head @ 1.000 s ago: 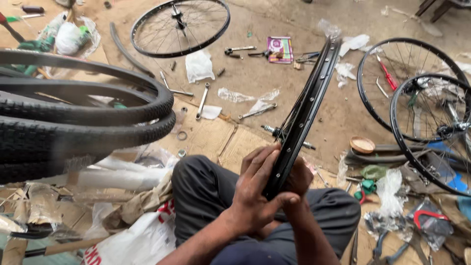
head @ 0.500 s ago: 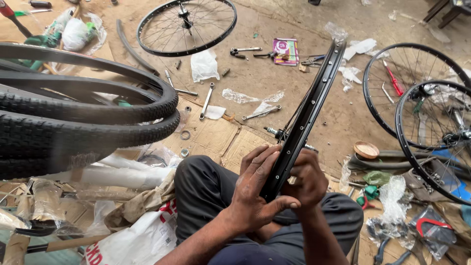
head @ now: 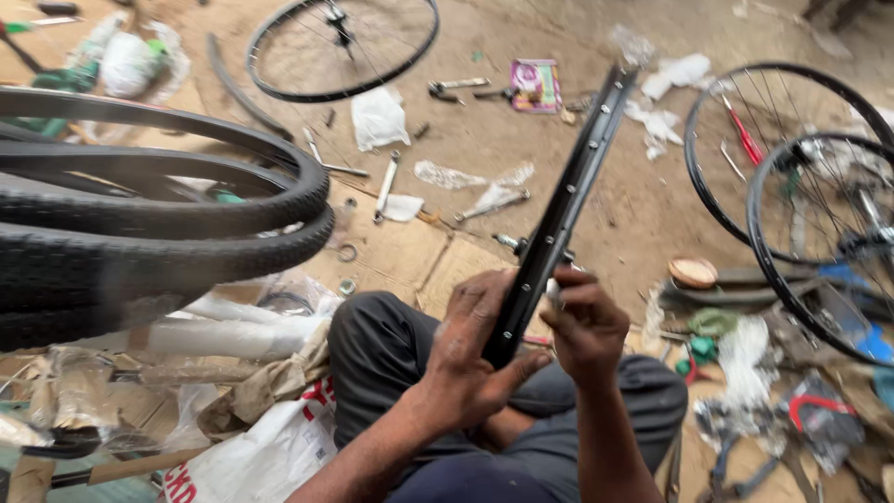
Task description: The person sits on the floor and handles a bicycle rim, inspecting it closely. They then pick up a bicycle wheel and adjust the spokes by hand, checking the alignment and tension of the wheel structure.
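At the lower centre of the frame the left hand (head: pixel 470 359) wraps its fingers around the near end of a black wheel rim (head: pixel 559 219), gripping it from the left side. The right hand (head: pixel 585 326) is closed beside the rim on its right, fingertips pinched on a small pale part (head: pixel 554 292) held against the rim's edge; what that part is cannot be told. The rim runs edge-on from the hands up to the upper centre of the frame, its inner face dotted with spoke holes. Beneath the hands are the person's knees in dark grey trousers (head: pixel 391 345), above sheets of cardboard (head: pixel 410 256) on the dirt floor (head: pixel 633 205). Stacked black tyres (head: pixel 158 224) fill the left of the frame. A spoked wheel (head: pixel 340 47) lies at the upper centre, and two more spoked wheels (head: pixel 801 196) overlap at the right edge. Spanners (head: pixel 385 186), scraps of white plastic (head: pixel 377 116) and a small pink packet (head: pixel 535 86) lie scattered across the floor between them.
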